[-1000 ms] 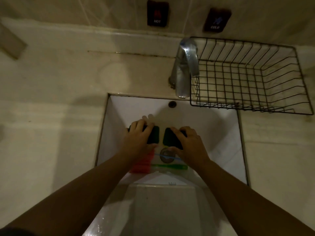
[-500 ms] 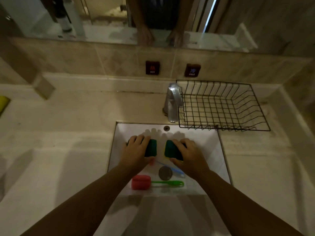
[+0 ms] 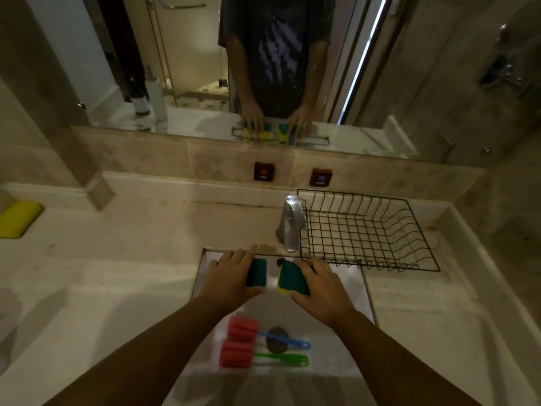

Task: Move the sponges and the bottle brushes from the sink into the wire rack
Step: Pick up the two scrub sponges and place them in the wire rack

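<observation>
My left hand (image 3: 231, 276) grips a green-topped sponge (image 3: 257, 272) above the back of the white sink (image 3: 363, 291). My right hand (image 3: 323, 290) grips a second green sponge (image 3: 291, 278) with a yellow underside, tilted. Both sponges are lifted off the basin. Two bottle brushes lie on the sink floor near the drain: one with a red foam head (image 3: 242, 328) and blue handle (image 3: 288, 341), one with a red foam head (image 3: 236, 353) and green handle (image 3: 282, 359). The black wire rack (image 3: 366, 230) stands on the counter behind and right of the sink, with nothing in it.
A chrome tap (image 3: 291, 222) stands between the sink and the rack's left edge. A yellow sponge-like block (image 3: 17, 218) lies at the far left of the counter. A mirror above the backsplash reflects a person and bottles (image 3: 150, 95). Hot and cold plates (image 3: 264, 171) sit on the wall.
Both hands have lifted the two green sponges up from the sink floor toward its back edge. The view has tilted upward, and both brushes now show fully.
</observation>
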### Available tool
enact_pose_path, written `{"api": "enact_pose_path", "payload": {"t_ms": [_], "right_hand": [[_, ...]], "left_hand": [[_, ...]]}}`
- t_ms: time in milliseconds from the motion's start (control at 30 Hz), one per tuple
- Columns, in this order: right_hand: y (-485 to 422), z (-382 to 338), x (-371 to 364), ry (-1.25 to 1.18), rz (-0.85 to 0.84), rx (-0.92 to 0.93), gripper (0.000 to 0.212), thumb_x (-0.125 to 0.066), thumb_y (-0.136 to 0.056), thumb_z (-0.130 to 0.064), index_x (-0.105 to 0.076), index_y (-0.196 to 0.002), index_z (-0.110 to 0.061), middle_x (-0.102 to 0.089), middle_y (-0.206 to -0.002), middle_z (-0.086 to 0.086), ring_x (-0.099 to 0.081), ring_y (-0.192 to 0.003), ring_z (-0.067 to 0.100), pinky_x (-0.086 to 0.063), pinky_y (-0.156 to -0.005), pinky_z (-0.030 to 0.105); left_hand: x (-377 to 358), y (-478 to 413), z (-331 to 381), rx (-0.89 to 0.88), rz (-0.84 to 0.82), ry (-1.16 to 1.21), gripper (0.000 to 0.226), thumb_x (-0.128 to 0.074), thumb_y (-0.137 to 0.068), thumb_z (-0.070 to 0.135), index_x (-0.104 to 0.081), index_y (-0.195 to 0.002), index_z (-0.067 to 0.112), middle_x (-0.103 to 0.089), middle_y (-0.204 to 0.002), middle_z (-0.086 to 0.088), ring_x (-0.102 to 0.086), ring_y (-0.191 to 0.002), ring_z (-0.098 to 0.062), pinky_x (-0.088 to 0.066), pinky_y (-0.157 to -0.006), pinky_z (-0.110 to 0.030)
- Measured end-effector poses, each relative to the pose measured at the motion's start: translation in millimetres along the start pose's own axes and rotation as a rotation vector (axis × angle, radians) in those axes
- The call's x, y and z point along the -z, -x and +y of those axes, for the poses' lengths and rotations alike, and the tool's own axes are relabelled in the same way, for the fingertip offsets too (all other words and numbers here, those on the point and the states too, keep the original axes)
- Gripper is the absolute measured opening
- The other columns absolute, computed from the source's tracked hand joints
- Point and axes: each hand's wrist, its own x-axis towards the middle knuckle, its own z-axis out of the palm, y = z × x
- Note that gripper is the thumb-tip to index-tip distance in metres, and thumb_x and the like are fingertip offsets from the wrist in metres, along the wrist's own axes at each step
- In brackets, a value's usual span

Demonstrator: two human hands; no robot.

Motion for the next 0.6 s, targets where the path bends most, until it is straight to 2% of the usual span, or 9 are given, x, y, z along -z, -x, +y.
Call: {"api": "enact_pose_path", "payload": {"t_ms": [233, 367, 500, 600], "right_hand": [[1.2, 9.3, 2.1, -0.013, 0.040, -0.016, 0.073, -0.057, -0.080, -0.056, -0.032, -0.143, -0.030, -0.043, -0.135, 0.000, -0.043, -0.121, 0.019, -0.047, -0.095, 0.036], [7.9, 19.5, 8.4, 0.004, 0.066, -0.039, 0.075, -0.056, -0.078, -0.059, -0.030, -0.143, -0.032, -0.043, -0.135, -0.002, -0.043, -0.120, 0.016, -0.046, -0.096, 0.035], [14.4, 30.9, 21.8, -0.058, 0.189, -0.169, 0.077, -0.060, -0.078, -0.057, -0.032, -0.145, -0.031, -0.046, -0.132, -0.001, -0.044, -0.117, 0.017, -0.045, -0.094, 0.031], [21.2, 43.1, 32.5, -0.088, 0.245, -0.233, 0.077, -0.065, -0.079, -0.053, -0.035, -0.145, -0.027, -0.049, -0.131, 0.004, -0.046, -0.115, 0.020, -0.048, -0.093, 0.038]], "left_hand": [[-4.9, -4.1, 3.8, -0.002, 0.011, 0.006, 0.081, -0.063, -0.073, 0.067, -0.038, -0.138, 0.026, -0.040, -0.136, -0.001, -0.043, -0.121, -0.022, -0.044, -0.096, -0.044], [-4.5, -13.5, 12.6, -0.062, 0.017, 0.011, 0.081, -0.062, -0.075, 0.063, -0.036, -0.142, 0.026, -0.042, -0.133, 0.000, -0.040, -0.120, -0.020, -0.042, -0.093, -0.040], [-1.7, -23.1, 31.3, -0.141, 0.020, 0.069, 0.085, -0.061, -0.074, 0.063, -0.031, -0.145, 0.027, -0.043, -0.134, 0.001, -0.040, -0.120, -0.019, -0.043, -0.096, -0.039], [-0.9, -29.1, 50.0, -0.186, 0.036, 0.072, 0.082, -0.057, -0.075, 0.068, -0.034, -0.143, 0.028, -0.044, -0.135, 0.002, -0.041, -0.119, -0.019, -0.044, -0.095, -0.039]]}}
